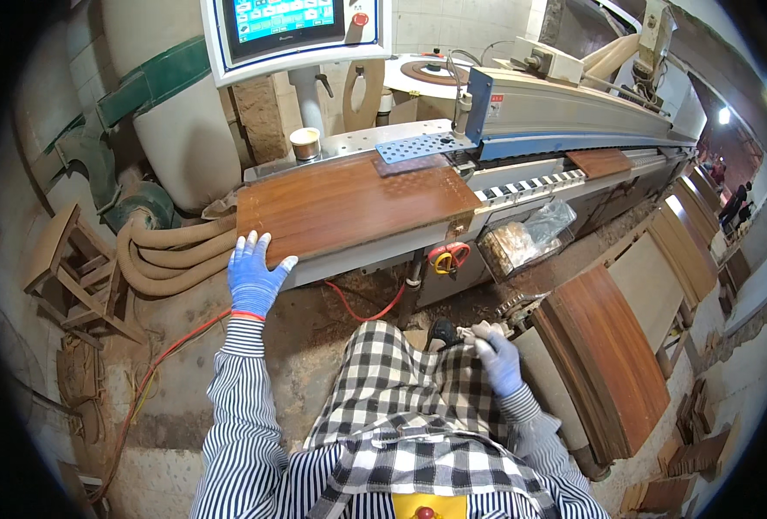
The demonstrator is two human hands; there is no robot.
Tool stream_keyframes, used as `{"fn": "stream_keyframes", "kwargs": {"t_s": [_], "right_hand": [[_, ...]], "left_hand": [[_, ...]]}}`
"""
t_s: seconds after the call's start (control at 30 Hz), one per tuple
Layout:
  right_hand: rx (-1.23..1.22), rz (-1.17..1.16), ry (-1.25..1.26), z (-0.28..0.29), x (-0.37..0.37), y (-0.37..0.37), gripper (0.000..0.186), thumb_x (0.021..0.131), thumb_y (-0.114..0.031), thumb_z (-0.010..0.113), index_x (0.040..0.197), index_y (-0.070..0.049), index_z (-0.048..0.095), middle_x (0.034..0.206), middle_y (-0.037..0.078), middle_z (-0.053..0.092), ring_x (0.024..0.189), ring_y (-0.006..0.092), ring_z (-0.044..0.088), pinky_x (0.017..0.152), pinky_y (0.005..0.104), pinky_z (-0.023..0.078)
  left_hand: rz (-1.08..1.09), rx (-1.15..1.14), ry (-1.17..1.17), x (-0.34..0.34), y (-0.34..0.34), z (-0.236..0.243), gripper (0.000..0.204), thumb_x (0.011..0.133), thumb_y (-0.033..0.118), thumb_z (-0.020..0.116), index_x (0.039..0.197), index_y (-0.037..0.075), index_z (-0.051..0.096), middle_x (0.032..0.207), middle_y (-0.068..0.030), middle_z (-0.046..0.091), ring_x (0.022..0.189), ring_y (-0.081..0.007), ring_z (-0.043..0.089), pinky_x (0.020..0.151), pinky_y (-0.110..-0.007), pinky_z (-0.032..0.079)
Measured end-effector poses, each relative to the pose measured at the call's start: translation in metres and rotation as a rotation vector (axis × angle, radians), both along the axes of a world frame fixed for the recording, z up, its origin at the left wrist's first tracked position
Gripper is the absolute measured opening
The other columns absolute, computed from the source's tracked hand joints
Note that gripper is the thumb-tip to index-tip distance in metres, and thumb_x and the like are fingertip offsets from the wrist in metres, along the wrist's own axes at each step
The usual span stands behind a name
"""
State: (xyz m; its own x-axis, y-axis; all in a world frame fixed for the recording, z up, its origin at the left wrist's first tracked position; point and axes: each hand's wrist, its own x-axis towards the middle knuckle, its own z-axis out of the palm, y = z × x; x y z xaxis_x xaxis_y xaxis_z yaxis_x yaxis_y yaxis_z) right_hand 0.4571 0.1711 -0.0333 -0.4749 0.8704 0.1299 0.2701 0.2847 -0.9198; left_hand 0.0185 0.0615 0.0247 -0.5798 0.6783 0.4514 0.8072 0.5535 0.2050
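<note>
Panel (349,206) on machine bed | left hand (253,275) fingers spread flat on near-left edge | right hand (497,356) curled, contents unclear

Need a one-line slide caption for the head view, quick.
Gloved left hand presses a brown wood panel on the machine bed; right hand hangs near stacked panels.

A reddish-brown wooden panel (349,204) lies flat on the machine bed, near corner overhanging
</note>
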Motion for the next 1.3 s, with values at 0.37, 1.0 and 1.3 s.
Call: {"fn": "stream_keyframes", "kwargs": {"t_s": [0.37, 1.0, 1.3], "right_hand": [[0.643, 0.095, -0.401, -0.034, 0.002, -0.034, 0.030, 0.082, -0.015, 0.060, 0.111, -0.007, 0.061, 0.091, 0.013, 0.065, 0.085, 0.0324, 0.060, 0.079, 0.0444, 0.045], [0.657, 0.928, 1.284, 0.263, 0.017, -0.093, 0.020, 0.091, -0.010, 0.052, 0.088, -0.001, 0.070, 0.099, 0.007, 0.067, 0.087, 0.0217, 0.066, 0.079, 0.0321, 0.056], [0.676, 0.741, 1.454, 0.238, 0.043, -0.116, 0.009, 0.087, 0.007, 0.056, 0.081, 0.005, 0.062, 0.085, 0.017, 0.063, 0.081, 0.0244, 0.068, 0.077, 0.0463, 0.062]], "left_hand": [[-0.061, -0.031, -0.065, -0.007, -0.007, 0.005, 0.066, 0.084, 0.052, 0.065, 0.133, 0.009, 0.054, 0.144, -0.0175, 0.044, 0.136, -0.0338, 0.036, 0.112, -0.043, 0.028], [-0.107, 0.207, -0.176, -0.032, -0.044, -0.017, 0.046, 0.091, 0.031, 0.062, 0.131, 0.008, 0.056, 0.138, -0.0169, 0.050, 0.130, -0.0346, 0.043, 0.109, -0.042, 0.033], [-0.110, 0.186, -0.205, -0.030, -0.042, -0.011, 0.046, 0.090, 0.030, 0.063, 0.131, 0.010, 0.055, 0.139, -0.0161, 0.050, 0.130, -0.0341, 0.043, 0.109, -0.041, 0.033]]}}
